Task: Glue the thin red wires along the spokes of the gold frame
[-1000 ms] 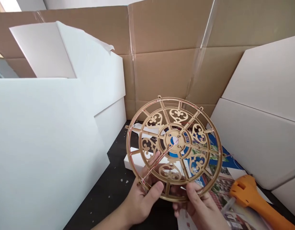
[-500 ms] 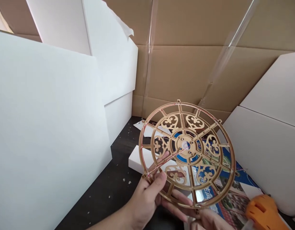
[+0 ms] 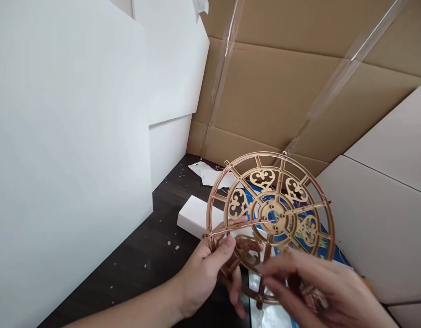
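A gold ornate wheel-shaped frame [image 3: 279, 224], with rings, spokes and scrollwork, is held tilted above the table. Red and white wires run along its rim and one spoke to the hub. My left hand [image 3: 208, 266] grips the left side of the rim, thumb in front and fingers behind. In front of the lower right part, my right hand [image 3: 320, 278] has its thumb and fingertips drawn close together near a lower spoke. Those fingertips are blurred, and anything between them cannot be made out. The right hand covers part of the lower rim.
A white box [image 3: 193, 216] lies on the dark table [image 3: 142, 255] behind the frame, near white paper scraps [image 3: 213, 176]. Small white crumbs dot the table. White panels [image 3: 94, 114] stand left, white boxes [image 3: 384, 196] right, and taped cardboard [image 3: 272, 91] behind.
The wheel frame has turned clockwise. My right hand has left the bottom rim and come up in front of the frame. My left hand still holds the rim. The camera view has shifted.
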Motion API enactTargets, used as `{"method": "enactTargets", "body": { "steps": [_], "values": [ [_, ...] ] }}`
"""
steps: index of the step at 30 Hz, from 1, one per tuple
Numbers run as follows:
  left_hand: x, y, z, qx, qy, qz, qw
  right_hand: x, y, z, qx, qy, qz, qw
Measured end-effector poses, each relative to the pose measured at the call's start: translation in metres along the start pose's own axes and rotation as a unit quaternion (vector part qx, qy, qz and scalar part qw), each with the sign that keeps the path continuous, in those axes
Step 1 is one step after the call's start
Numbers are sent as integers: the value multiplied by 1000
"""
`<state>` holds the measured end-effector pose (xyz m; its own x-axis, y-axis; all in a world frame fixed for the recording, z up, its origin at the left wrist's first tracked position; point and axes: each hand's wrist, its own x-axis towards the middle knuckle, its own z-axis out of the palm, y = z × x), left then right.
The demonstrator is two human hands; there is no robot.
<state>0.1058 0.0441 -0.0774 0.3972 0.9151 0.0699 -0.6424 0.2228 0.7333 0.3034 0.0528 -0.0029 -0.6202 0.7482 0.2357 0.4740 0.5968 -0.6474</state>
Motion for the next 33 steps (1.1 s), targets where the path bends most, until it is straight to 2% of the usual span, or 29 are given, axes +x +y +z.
{"method": "enactTargets", "body": {
  "steps": [2, 3, 5, 7, 10, 18, 23, 33],
  "values": [
    [1, 1, -2, 4, -8, -4, 1000, 20, -6, -11, -150, 92, -127, 976],
    [1, 1, -3, 5, -12, -6, 1000, 27, -8, -15, -210, 113, -161, 958],
    [1, 2, -5, 8, -21, -9, 1000, 38, -7, -20, -288, 119, -215, 926],
    [1, 2, -5, 19, -29, -11, 999, 42, -3, -22, -329, 106, -242, 906],
    [0, 4, -4, 45, -30, -13, 998, 41, 1, -21, -351, 109, -261, 893],
    [-4, 4, 0, 79, -33, 4, 996, 39, -4, -17, -358, 108, -290, 881],
    [-6, 3, 5, 86, -39, 14, 995, 37, -7, -18, -340, 111, -290, 888],
    [-10, 7, 7, 92, -38, -11, 995, 36, -5, -17, -332, 102, -304, 887]
  ]
}}
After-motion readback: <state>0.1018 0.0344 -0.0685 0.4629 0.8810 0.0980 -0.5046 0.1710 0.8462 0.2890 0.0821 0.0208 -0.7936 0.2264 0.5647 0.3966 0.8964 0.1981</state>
